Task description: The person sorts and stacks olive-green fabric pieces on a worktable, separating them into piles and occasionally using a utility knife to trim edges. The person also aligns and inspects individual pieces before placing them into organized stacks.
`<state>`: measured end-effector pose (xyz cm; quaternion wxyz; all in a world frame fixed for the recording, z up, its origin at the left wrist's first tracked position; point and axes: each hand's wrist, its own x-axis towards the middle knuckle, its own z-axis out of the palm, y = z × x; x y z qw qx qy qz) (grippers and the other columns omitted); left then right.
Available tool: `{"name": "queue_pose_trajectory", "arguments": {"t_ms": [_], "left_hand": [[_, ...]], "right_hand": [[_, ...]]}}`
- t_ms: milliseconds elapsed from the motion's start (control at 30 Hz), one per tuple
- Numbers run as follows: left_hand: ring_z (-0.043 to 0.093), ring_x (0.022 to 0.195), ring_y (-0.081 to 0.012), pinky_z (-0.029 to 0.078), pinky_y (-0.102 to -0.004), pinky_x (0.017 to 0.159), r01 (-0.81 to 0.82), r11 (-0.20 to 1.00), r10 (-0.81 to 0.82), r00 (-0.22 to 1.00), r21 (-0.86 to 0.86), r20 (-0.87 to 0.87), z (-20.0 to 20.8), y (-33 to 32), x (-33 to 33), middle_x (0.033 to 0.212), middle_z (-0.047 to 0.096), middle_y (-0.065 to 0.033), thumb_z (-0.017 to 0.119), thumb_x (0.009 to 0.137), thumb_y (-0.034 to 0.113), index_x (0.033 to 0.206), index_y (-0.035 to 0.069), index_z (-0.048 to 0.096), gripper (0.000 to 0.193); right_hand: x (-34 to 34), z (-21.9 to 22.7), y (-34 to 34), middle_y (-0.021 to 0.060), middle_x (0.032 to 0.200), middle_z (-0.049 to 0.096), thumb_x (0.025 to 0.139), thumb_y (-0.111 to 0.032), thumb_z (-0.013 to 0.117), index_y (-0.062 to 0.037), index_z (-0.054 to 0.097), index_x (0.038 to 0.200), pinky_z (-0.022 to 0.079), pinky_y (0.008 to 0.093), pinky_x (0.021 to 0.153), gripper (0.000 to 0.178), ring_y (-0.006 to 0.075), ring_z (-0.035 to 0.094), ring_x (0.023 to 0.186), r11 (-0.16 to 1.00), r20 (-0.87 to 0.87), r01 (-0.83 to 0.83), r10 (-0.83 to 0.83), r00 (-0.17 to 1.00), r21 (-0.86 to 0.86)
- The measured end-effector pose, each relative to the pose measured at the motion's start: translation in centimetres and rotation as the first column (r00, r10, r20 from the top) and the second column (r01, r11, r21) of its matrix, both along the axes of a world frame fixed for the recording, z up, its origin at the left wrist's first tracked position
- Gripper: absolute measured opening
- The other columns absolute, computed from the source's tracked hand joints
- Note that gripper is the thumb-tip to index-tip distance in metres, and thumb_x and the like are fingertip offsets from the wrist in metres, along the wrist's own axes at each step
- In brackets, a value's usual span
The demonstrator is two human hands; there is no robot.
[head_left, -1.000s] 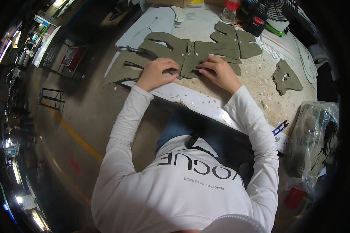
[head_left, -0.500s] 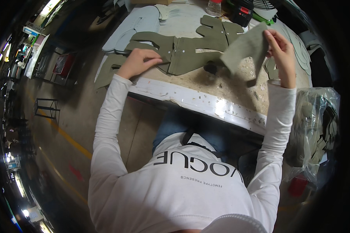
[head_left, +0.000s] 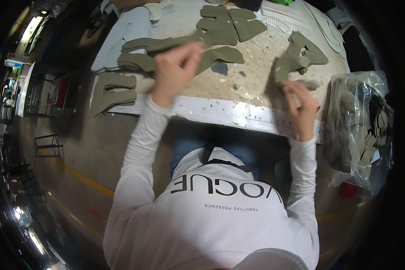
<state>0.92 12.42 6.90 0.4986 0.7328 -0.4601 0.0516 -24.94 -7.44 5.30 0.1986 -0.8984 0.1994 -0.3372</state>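
Note:
My left hand (head_left: 176, 72) hovers over long curved olive pieces (head_left: 141, 61) of flat sheet material. Its fingers are bent and smeared by motion, so whether it grips anything does not show. At the right, my right hand (head_left: 302, 105) has its fingers drawn together at the lower end of an olive cut-out piece (head_left: 297, 50), pinching its edge. That piece has openings in it and lies partly on the table. Farther back rest broad notched olive pieces (head_left: 229, 24). A small stack of slotted olive pieces (head_left: 114, 90) lies at the table's left front.
Pale blue-grey sheets (head_left: 123, 36) are stacked at the back left. Small scraps (head_left: 238, 85) litter the worktable (head_left: 211, 111), which has a white front edge. A clear plastic bag (head_left: 357, 121) of olive pieces stands beyond the right edge. A dark stool frame (head_left: 48, 146) stands on the floor at left.
My right hand has come down and nearer with the olive piece, which was raised and now lies lower. My left hand has moved right. The joined olive pieces now lie apart.

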Motion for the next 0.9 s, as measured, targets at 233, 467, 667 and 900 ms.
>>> {"name": "queue_pose_trajectory", "arguments": {"t_ms": [233,467,667,900], "left_hand": [[0.066,0.11,-0.0257,0.05,-0.0415,0.099,0.26,0.949,-0.284,0.95,0.18,0.128,-5.8,0.7,-9.7,0.114,0.07,-0.0098,0.066,0.087,0.006,0.108,0.007,0.072,0.022],[0.063,0.116,-0.0272,0.048,-0.045,0.101,0.306,0.935,-0.334,0.929,0.179,0.159,-6.9,3.0,-11.9,0.119,0.068,-0.0084,0.069,0.079,0.0,0.111,0.007,0.071,0.033],[0.06,0.12,-0.0248,0.048,-0.0439,0.102,0.304,0.934,-0.343,0.912,0.188,0.224,-7.4,2.9,-12.3,0.123,0.065,-0.0085,0.07,0.08,0.005,0.111,0.006,0.07,0.032],[0.061,0.119,-0.0236,0.045,-0.0438,0.104,0.314,0.938,-0.339,0.92,0.15,0.198,-6.0,3.0,-11.0,0.119,0.067,-0.0078,0.074,0.08,0.014,0.11,0.008,0.071,0.03]], "right_hand": [[-1.8,-4.3,6.9,0.0121,0.105,0.07,0.084,0.002,0.066,-0.0018,0.072,0.1,0.053,0.0339,0.087,0.017,0.0279,0.068,0.105,0.976,0.078,0.003,-0.02,0.997,0.217],[-2.5,-4.8,8.9,0.011,0.105,0.07,0.081,0.004,0.068,-0.002,0.072,0.1,0.054,0.0349,0.089,0.021,0.0289,0.067,0.108,0.972,0.123,-0.119,0.096,0.988,0.202],[-2.3,-4.7,9.4,0.0094,0.109,0.069,0.079,0.0,0.071,-0.0038,0.072,0.102,0.051,0.0373,0.09,0.023,0.0294,0.065,0.11,0.972,0.071,-0.167,0.158,0.985,0.166],[-2.8,-1.8,3.3,0.0087,0.113,0.066,0.081,-0.014,0.071,-0.0096,0.073,0.105,0.046,0.0409,0.092,0.024,0.0304,0.061,0.103,0.996,-0.066,-0.05,0.045,0.997,-0.077]]}}
